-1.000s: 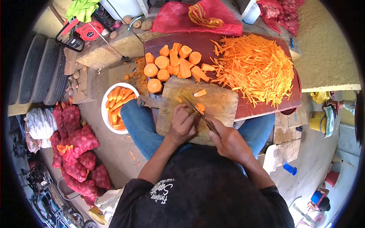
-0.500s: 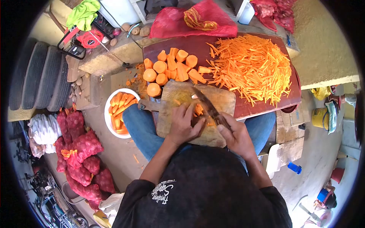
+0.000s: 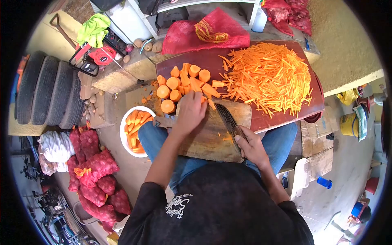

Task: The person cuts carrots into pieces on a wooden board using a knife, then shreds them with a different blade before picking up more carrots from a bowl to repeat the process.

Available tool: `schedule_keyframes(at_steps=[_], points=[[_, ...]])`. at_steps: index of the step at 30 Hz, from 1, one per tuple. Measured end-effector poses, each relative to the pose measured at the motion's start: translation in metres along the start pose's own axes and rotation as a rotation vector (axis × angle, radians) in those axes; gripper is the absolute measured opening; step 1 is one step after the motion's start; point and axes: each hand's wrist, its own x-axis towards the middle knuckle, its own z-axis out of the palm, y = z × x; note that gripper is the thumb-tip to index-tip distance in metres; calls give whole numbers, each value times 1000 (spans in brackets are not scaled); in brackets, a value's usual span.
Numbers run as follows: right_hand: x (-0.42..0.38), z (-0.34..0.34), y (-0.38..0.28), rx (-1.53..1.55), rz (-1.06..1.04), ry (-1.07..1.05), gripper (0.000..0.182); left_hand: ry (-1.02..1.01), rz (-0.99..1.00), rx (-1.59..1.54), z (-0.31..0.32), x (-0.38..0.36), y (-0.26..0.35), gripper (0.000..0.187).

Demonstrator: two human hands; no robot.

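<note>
My left hand (image 3: 191,113) is at the far edge of the wooden cutting board (image 3: 196,141), its fingers closed around a carrot piece (image 3: 211,104) whose end sticks out beside the blade. Part of that piece is hidden by the fingers. In my right hand (image 3: 252,148) is a knife (image 3: 228,122), held by the handle with its dark, wet-looking blade slanting over the board's right side. A few orange scraps lie near the blade. Just beyond my left hand sit peeled carrot chunks (image 3: 173,83). A large heap of carrot sticks (image 3: 267,79) covers the right of the red table (image 3: 286,117).
A white bucket (image 3: 123,143) of carrots stands left of my knee. Red mesh sacks (image 3: 96,175) and stacked tyres (image 3: 49,90) are further left. Behind the table lies a red mesh bag (image 3: 183,38). Flattened cardboard (image 3: 316,153) is on the floor at right, with another person beyond.
My left hand has moved from the middle of the board to its far edge by the carrot chunks. Cut pieces have left the board's middle. The knife has shifted slightly toward me.
</note>
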Motion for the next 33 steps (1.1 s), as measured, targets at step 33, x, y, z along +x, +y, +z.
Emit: schedule_keyframes(at_steps=[33], points=[[-11,-16,18,559,-5,169,33,39,163,-77,12,-20,39,28]])
